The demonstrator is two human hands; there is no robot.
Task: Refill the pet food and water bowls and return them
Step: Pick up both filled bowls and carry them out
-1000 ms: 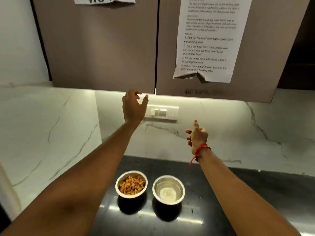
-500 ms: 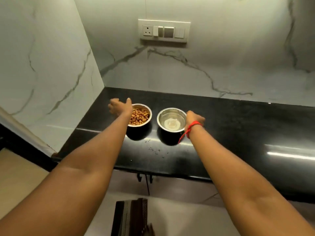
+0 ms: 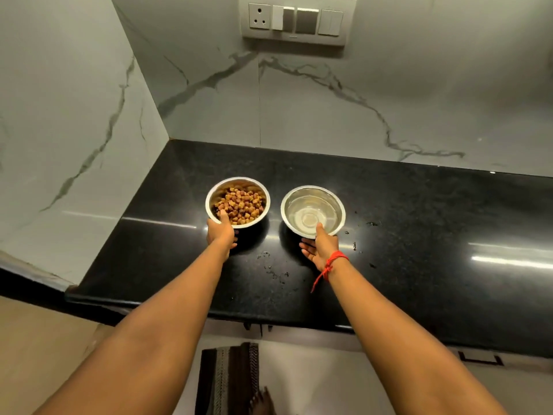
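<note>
Okay, food bowl: round shiny steel food bowl [image 3: 216,191], filled with brown and reddish kibble [image 3: 239,203], on the left part of the tabletop, near the corner of the walls.
Water bowl: matching round steel water bowl [image 3: 336,205] with clear water inside, just beside the steel food bowl on its right, small gap, not touching.
Left hand: left hand [image 3: 220,233] grips the near rim of the steel food bowl, thumb hooked over the rim onto the kibble, fingers under the outer wall.
Right hand: right hand [image 3: 320,245] pinches the near rim of the steel water bowl, thumb on top of the rim, fingers spread below; red thread wristband [image 3: 336,259], loose end hanging.
Lift: cannot tell if the bowls rest on the surface or sit just off it.
Tabletop: glossy black stone tabletop [image 3: 419,235]; small wet specks [image 3: 273,272] between the arms and right of the steel water bowl.
Walls: white marble-look wall [image 3: 299,115] with grey veins, behind and at left; grey switch plate [image 3: 294,20] with a socket up top.
Floor: dark striped mat [image 3: 227,378] below the tabletop edge.
</note>
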